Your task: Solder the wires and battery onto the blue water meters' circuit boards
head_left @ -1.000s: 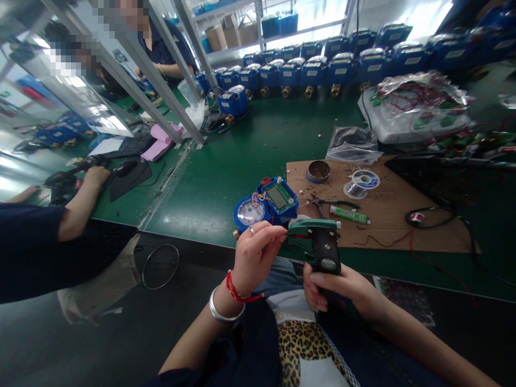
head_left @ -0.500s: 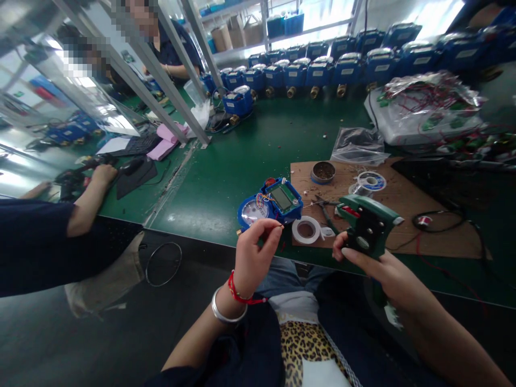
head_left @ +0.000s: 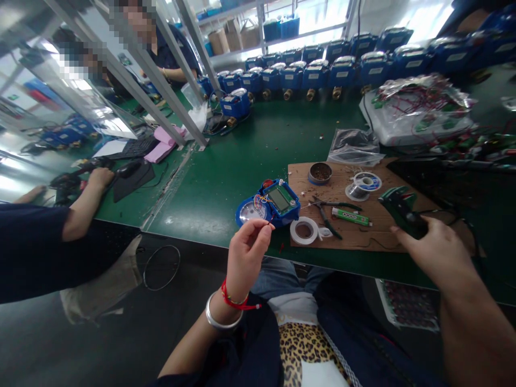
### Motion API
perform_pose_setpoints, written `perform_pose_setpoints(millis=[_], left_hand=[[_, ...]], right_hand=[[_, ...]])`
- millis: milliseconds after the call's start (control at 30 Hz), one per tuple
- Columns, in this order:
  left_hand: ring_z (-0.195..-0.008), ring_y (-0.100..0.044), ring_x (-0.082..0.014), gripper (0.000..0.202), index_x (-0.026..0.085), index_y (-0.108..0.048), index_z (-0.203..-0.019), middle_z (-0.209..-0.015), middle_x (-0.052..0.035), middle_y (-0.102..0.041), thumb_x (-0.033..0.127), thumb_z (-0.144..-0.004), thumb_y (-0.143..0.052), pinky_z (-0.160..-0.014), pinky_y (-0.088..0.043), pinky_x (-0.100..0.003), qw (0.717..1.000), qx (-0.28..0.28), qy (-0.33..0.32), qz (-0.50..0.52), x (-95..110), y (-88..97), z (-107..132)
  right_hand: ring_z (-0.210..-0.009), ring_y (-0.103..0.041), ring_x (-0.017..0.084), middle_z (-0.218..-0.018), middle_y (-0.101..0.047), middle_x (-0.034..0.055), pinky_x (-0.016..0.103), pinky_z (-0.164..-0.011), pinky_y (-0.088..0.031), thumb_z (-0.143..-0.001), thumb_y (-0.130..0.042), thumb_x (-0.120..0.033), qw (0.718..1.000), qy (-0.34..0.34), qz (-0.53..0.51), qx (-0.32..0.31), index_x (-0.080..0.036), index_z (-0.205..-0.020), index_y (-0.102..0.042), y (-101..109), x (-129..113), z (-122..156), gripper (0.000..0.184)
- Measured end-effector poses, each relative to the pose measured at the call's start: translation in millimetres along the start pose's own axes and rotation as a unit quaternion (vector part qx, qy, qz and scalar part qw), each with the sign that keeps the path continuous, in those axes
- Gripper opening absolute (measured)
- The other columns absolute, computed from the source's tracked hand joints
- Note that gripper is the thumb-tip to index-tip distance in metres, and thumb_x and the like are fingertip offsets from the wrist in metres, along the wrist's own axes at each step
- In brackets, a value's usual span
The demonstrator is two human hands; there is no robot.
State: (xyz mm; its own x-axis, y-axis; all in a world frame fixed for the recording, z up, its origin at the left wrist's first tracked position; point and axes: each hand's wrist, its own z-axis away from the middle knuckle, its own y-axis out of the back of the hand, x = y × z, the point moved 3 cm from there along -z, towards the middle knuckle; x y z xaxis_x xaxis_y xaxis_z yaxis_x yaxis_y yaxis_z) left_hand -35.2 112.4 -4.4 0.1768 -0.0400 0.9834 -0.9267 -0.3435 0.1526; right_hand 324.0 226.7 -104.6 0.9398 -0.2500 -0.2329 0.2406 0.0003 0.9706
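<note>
— So, what is held in the left hand (head_left: pixel 245 252)?

— A thin wire (head_left: pixel 271 226) is pinched between thumb and forefinger, the other fingers curled loosely behind. The hand is raised just off the near edge of the green table (head_left: pixel 226 177), close in front of the blue meter (head_left: pixel 268 203).

— And where is that meter placed?

— It is laid flat on the table, touching the left edge of the cardboard sheet (head_left: pixel 363 231). A round dial is seen on its left half and a small grey screen on its right, with coloured leads bunched between them.

— What is gripped on the other side?

— A green and black hand tool (head_left: pixel 399 207) is held by the right hand (head_left: pixel 435 252), low over the right part of the cardboard. The fingers are wrapped around its dark handle; how tightly cannot be told, since the grip is partly hidden by the back of the hand.

— What else is set out on the cardboard?

— A roll of white tape (head_left: pixel 305 230) is found near its front left corner, with small pliers (head_left: pixel 326 212) and a green tube (head_left: pixel 350 216) just beside it. Further back a round tin (head_left: pixel 320 173) and a spool of solder (head_left: pixel 363 184) are placed.

— Is anyone else seen?

— A co-worker's arm (head_left: pixel 80 204) is stretched onto the table at the far left, well apart. A row of blue meters (head_left: pixel 314 75) is lined along the back.
</note>
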Motion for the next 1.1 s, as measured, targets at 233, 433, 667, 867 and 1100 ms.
perform_pose_setpoints(millis=[233, 433, 667, 867, 1100], left_hand=[[-0.059, -0.048, -0.0075, 0.014, 0.017, -0.063, -0.088, -0.065, 0.0014, -0.053, 0.029, -0.091, -0.057, -0.054, -0.042, -0.019, 1.000, -0.004, -0.015, 0.009, 1, 4.6, 1], [-0.058, -0.048, -0.0071, 0.014, 0.016, -0.063, -0.090, -0.065, 0.0015, -0.054, 0.028, -0.090, -0.058, -0.054, -0.042, -0.019, 1.000, 0.008, -0.015, 0.006, 2, 6.6, 1], [-0.058, -0.049, -0.0067, 0.011, 0.018, -0.059, -0.096, -0.066, 0.0025, -0.054, 0.027, -0.090, -0.057, -0.055, -0.043, -0.017, 1.000, 0.013, -0.004, 0.009, -1, 6.9, 0], [-0.057, -0.051, -0.0066, 0.009, 0.018, -0.056, -0.091, -0.067, 0.0023, -0.056, 0.026, -0.090, -0.057, -0.055, -0.043, -0.018, 1.000, 0.016, -0.015, 0.008, 3, 9.9, -2], [-0.068, -0.056, -0.0092, 0.010, 0.019, -0.059, -0.094, -0.078, -0.0009, -0.062, 0.028, -0.091, -0.058, -0.065, -0.046, -0.022, 0.988, 0.096, -0.076, -0.091, -11, 24.6, -8]], right_hand=[[-0.110, -0.057, 0.040, -0.115, -0.061, 0.0239, 0.049, -0.086, -0.045, -0.079, -0.051, -0.061, 0.999, -0.007, 0.051, 0.015, -0.014, -0.132, -0.050, -4, 0, 1, 0.070], [-0.113, -0.056, 0.039, -0.114, -0.060, 0.0231, 0.049, -0.087, -0.044, -0.081, -0.049, -0.061, 0.996, 0.023, 0.081, 0.020, -0.016, -0.132, -0.049, -1, -8, 9, 0.068], [-0.109, -0.056, 0.040, -0.112, -0.060, 0.0225, 0.048, -0.083, -0.045, -0.082, -0.050, -0.056, 0.994, 0.034, 0.101, 0.025, -0.016, -0.129, -0.053, -1, -18, 15, 0.062], [-0.115, -0.052, 0.039, -0.121, -0.057, 0.0204, 0.051, -0.092, -0.042, -0.084, -0.050, -0.052, 0.992, 0.065, 0.057, 0.086, -0.015, -0.124, -0.057, 8, -28, 26, 0.055], [-0.113, -0.058, 0.025, -0.124, -0.061, 0.0118, 0.038, -0.103, -0.041, -0.091, -0.047, -0.048, 0.931, 0.250, -0.268, -0.012, -0.017, -0.116, -0.061, 31, -106, 58, 0.042]])
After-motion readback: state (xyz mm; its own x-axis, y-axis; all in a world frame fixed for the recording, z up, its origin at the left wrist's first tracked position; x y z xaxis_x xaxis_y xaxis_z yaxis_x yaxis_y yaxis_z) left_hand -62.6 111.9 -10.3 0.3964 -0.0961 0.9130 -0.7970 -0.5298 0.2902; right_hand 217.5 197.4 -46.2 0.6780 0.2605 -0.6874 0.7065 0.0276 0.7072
